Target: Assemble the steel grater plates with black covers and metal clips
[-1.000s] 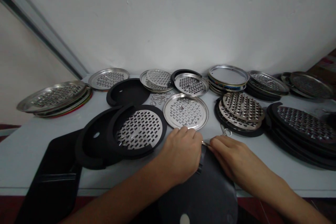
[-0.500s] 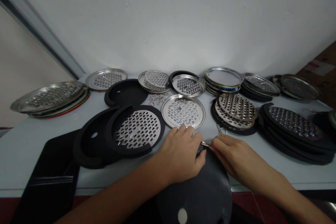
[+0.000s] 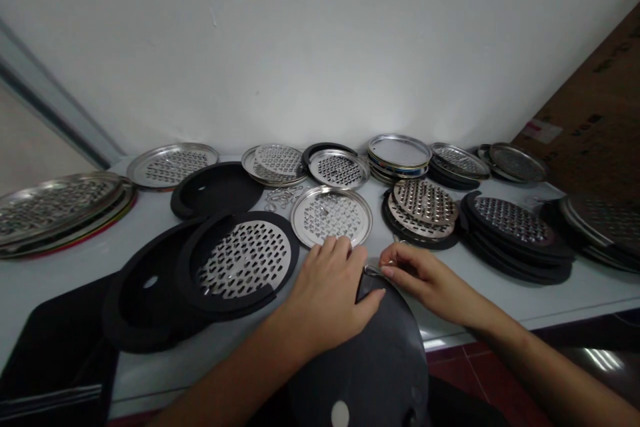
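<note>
A round black disc [image 3: 373, 363] with a pale oval spot near its lower edge is tilted at the front of the table. My left hand [image 3: 325, 297] grips its upper rim, fingers over the far edge and thumb across the near face. At the top of the rim is a small shiny metal ring [image 3: 372, 271]. The fingertips of my right hand [image 3: 425, 283] pinch at its right end. How the ring joins the disc is hard to make out. Beyond my left fingers lies a silver perforated round plate [image 3: 333, 217].
Black round trays [image 3: 150, 280], one holding a perforated disc [image 3: 250, 257], lie on the left. Loose metal rings [image 3: 283, 197] sit mid-table. Stacks of perforated plates [image 3: 425, 203] and black trays [image 3: 520, 240] are on the right. A cardboard box [image 3: 590, 113] stands at the far right.
The view has shifted, so the table's things appear further left. My right hand has opened its grasp slightly and turned, uncovering more of the metal ring. My left hand keeps its hold.
</note>
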Demonstrator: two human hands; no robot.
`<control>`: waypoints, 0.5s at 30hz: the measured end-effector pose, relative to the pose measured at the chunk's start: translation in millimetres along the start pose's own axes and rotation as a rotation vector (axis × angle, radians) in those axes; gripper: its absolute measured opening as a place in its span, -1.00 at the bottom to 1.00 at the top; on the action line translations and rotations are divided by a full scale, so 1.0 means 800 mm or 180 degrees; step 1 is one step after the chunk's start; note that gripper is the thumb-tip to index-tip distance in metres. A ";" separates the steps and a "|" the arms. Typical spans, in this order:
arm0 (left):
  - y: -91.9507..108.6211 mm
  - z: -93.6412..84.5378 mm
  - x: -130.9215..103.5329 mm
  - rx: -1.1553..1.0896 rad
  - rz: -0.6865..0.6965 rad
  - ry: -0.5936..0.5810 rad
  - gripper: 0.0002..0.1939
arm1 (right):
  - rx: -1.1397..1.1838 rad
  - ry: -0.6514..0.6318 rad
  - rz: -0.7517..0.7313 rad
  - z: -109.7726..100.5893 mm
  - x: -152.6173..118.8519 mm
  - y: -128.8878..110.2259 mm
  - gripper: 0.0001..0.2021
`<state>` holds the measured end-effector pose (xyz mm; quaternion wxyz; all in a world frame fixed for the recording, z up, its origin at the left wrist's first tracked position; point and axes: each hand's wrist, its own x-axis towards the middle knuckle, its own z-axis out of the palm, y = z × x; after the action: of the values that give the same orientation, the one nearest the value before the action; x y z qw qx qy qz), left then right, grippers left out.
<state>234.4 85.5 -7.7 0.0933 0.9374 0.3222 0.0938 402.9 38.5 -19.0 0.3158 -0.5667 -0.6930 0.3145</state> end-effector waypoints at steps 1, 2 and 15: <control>0.000 0.001 0.002 -0.0007 -0.0031 0.0020 -0.69 | 0.0144 0.0037 0.0040 0.002 -0.001 0.000 -0.85; 0.001 0.001 0.003 -0.0014 -0.0050 0.0033 -0.69 | 0.0301 0.0115 0.0085 0.002 -0.002 0.000 -0.84; -0.017 -0.020 0.034 -0.2176 -0.0573 -0.0689 -0.64 | 0.2033 0.1772 -0.0023 -0.028 0.013 -0.013 -0.81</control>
<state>243.7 115.1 7.5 0.4425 0.8245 0.3417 0.0877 412.6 49.1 3.8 0.6517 -0.5013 -0.4509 0.3473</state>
